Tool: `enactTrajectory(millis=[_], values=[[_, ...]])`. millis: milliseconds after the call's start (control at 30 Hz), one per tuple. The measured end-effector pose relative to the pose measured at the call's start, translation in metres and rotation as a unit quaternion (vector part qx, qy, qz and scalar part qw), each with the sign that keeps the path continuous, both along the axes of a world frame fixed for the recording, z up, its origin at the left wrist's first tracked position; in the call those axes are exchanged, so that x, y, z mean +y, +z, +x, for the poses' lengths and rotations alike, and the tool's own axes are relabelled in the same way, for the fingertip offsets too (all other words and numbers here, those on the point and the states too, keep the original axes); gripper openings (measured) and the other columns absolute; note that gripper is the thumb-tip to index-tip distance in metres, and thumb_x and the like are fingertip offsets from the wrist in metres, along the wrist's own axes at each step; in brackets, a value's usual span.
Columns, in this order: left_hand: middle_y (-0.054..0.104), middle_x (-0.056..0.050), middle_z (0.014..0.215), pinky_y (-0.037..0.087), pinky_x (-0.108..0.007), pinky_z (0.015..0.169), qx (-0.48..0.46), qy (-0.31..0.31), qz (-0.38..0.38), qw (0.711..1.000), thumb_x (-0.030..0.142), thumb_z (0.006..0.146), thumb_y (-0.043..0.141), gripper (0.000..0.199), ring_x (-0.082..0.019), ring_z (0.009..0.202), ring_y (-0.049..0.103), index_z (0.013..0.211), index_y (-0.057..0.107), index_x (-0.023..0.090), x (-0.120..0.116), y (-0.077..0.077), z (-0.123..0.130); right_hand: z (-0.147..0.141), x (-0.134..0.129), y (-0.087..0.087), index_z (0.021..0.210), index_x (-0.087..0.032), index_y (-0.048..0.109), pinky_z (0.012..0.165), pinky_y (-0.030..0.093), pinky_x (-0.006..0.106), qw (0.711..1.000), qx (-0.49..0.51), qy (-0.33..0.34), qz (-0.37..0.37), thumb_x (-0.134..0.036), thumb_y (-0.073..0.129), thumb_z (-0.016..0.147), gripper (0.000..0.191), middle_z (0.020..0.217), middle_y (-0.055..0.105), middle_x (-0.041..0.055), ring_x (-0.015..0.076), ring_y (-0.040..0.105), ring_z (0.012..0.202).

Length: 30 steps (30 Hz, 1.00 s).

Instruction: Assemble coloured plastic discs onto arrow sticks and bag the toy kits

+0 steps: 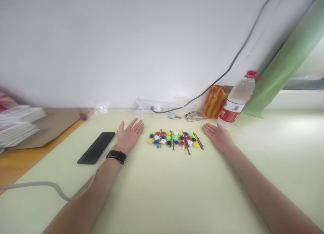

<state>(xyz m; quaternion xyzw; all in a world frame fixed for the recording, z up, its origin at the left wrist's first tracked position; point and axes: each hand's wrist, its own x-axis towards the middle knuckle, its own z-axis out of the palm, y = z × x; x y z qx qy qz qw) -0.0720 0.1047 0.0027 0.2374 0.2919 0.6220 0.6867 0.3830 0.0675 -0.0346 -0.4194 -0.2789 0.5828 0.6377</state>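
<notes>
Palm up on the pale green table (162, 193), my left hand (129, 134) lies open with its fingers apart and nothing in it. A ring is on one finger and a black band (116, 156) circles that wrist. My right hand (218, 136) also rests palm up, open and holding nothing. Between the two hands, touching neither, are rows of small round coloured discs (176, 142) in green, red, yellow, white, blue and black. Several thin coloured strips, like small zip ties (186, 144), lie in bunches across the discs.
A black flat slab (96, 148) lies left of my left hand. Behind my right hand stand a water bottle (235, 100) and a red-yellow bag (214, 100). A dark cable (202, 92) runs along the wall; a grey cord (50, 184) crosses my left forearm. White stacks (17, 129) sit far left.
</notes>
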Motion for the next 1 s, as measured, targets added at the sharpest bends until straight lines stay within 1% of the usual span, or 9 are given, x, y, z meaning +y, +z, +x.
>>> enactTrajectory(millis=[233,300,367,433,500,600,733,867,1000], values=[[0.061,-0.023,0.14,0.057,-0.04,0.1,0.018,0.007,-0.013,1.0,0.047,0.101,0.051,0.046,-0.03,0.126,0.064,0.127,0.064,0.012,0.0,0.003,0.004,-0.006,-0.002,0.0,0.105,-0.018,0.068,0.112,0.053,0.04,0.998,-0.065,-0.013,0.009,-0.038,0.056,0.096,0.026,0.124,0.071,0.0165,0.0242,0.068,0.12],[0.069,-0.018,0.125,0.061,-0.033,0.09,0.045,0.022,-0.022,0.999,0.031,0.101,0.055,0.025,-0.024,0.111,0.071,0.116,0.067,0.014,0.002,0.002,0.007,-0.01,-0.004,0.0,0.099,-0.018,0.07,0.098,0.061,0.033,0.992,-0.121,-0.029,0.014,-0.034,0.069,0.089,0.019,0.11,0.075,0.0131,0.0216,0.073,0.105],[0.073,-0.01,0.103,0.06,-0.022,0.075,0.063,0.036,-0.024,0.997,0.016,0.1,0.057,0.013,-0.014,0.088,0.073,0.107,0.068,0.016,0.005,0.001,0.008,-0.014,-0.006,0.0,0.094,-0.017,0.071,0.073,0.064,0.025,0.986,-0.16,-0.044,0.012,-0.033,0.082,0.079,0.024,0.091,0.075,0.0082,0.0169,0.072,0.08],[0.069,-0.003,0.082,0.053,-0.014,0.058,0.064,0.041,-0.016,0.997,0.01,0.099,0.058,0.012,-0.007,0.065,0.066,0.104,0.067,0.015,0.006,0.0,0.009,-0.017,-0.008,0.0,0.088,-0.016,0.071,0.047,0.052,0.019,0.983,-0.177,-0.053,0.003,-0.036,0.09,0.07,0.033,0.073,0.07,0.0027,0.0106,0.061,0.056],[0.058,0.003,0.067,0.041,-0.011,0.043,0.06,0.035,-0.007,0.998,0.012,0.099,0.061,0.007,-0.003,0.047,0.052,0.103,0.067,0.013,0.006,-0.001,0.008,-0.019,-0.01,0.002,0.081,-0.017,0.068,0.033,0.033,0.018,0.98,-0.19,-0.06,-0.004,-0.043,0.092,0.066,0.04,0.059,0.061,-0.0025,0.006,0.045,0.04],[0.041,0.009,0.053,0.023,-0.015,0.031,0.062,0.03,0.002,0.998,0.027,0.1,0.065,0.016,-0.003,0.035,0.032,0.093,0.065,0.013,0.003,0.001,0.007,-0.022,-0.013,0.008,0.075,-0.019,0.062,0.03,0.017,0.021,0.98,-0.194,-0.052,-0.008,-0.058,0.086,0.07,0.047,0.044,0.043,-0.009,0.0046,0.028,0.033],[0.03,0.009,0.045,0.015,-0.021,0.03,0.077,0.022,0.003,0.997,0.043,0.104,0.055,0.046,-0.005,0.032,0.021,0.066,0.047,0.019,-0.002,0.007,0.006,-0.025,-0.015,0.012,0.069,-0.022,0.053,0.032,0.013,0.023,0.98,-0.199,-0.005,-0.007,-0.067,0.076,0.077,0.051,0.042,0.025,-0.0121,0.006,0.021,0.034],[0.019,0.008,0.044,0.018,-0.025,0.034,0.171,0.01,0.026,0.985,0.043,0.098,0.055,0.056,-0.008,0.035,0.018,0.057,0.024,0.022,-0.005,0.014,0.01,-0.028,-0.015,0.01,0.071,-0.023,0.052,0.036,0.016,0.024,0.965,-0.259,0.012,0.028,-0.069,0.071,0.079,0.051,0.048,0.026,-0.0114,0.0071,0.02,0.039],[0.017,0.01,0.049,0.017,-0.026,0.038,0.239,0.023,0.043,0.97,0.041,0.084,0.069,0.057,-0.008,0.04,0.016,0.059,0.021,0.024,-0.007,0.012,0.019,-0.031,-0.016,0.008,0.084,-0.021,0.065,0.042,0.025,0.025,0.951,-0.307,0.017,0.041,-0.07,0.07,0.079,0.049,0.053,0.04,-0.0073,0.0097,0.033,0.045]])
